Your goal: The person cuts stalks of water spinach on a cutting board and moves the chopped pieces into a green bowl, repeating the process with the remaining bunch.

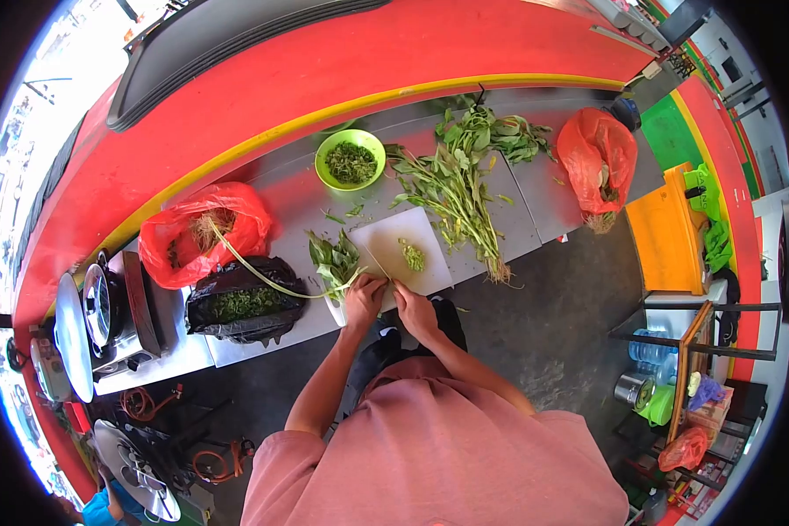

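Observation:
My left hand [366, 296] is closed around the stems of a leafy green bunch [333, 259] at the left side of a white cutting board [381, 230]. Close beside it, my right hand [415, 310] is closed on a knife [381, 265], whose thin blade points away from me over the board. The handle is mostly hidden by the fingers. A small heap of chopped stems [413, 256] lies on the board, right of the blade. Beyond the board, a lime-green bowl [380, 172] holds chopped dark greens.
Uncut greens [466, 197] with roots lie on the metal counter [519, 230]. A red plastic bag [259, 215] and a black bag [280, 273] of chopped leaves sit left. Another red bag [594, 145] stands far right. A stove [131, 307] is at the left end.

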`<state>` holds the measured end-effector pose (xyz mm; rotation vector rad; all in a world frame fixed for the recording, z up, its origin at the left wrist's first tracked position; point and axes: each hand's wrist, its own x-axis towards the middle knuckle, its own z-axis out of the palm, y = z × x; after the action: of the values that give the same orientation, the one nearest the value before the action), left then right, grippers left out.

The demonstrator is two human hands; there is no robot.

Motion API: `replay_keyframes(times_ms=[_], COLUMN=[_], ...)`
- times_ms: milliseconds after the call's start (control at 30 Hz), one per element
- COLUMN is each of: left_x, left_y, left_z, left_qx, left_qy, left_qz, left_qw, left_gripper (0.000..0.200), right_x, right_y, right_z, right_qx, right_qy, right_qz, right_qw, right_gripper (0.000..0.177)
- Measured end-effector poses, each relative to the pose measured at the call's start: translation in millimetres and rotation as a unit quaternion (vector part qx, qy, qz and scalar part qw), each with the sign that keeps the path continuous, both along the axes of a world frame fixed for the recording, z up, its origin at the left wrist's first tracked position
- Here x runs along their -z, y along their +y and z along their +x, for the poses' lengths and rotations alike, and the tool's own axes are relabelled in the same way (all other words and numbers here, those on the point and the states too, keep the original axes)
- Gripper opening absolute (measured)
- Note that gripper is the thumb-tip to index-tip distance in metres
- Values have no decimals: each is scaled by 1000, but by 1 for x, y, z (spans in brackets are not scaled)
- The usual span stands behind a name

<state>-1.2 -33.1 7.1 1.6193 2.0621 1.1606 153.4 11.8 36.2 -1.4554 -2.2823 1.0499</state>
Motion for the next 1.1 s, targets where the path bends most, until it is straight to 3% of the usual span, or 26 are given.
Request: replay_keyframes(times_ms=[267,400,800,900,1100], left_x=[3,-3,0,0,3], left_y=[-1,-1,-1,-3,-4], left_z=[-1,-1,-2,1,-1], left_qx=[-7,0,-9,-3,6], left_qy=[-58,-19,-61,-25,-17], left_qz=[-17,5,-13,-12,-6], left_qw=[998,1000,998,1000,1000], left_gripper=[16,17,14,14,14], right_x=[10,9,13,13,7], right_y=[3,-3,-3,-4,4], right_z=[-7,3,0,2,-7], right_qx=[5,-5,-3,-12,-10], right_qy=[33,-19,21,-23,8], right_qz=[60,22,54,40,48], right_qw=[998,1000,998,999,999], right_gripper=[34,33,33,33,34])
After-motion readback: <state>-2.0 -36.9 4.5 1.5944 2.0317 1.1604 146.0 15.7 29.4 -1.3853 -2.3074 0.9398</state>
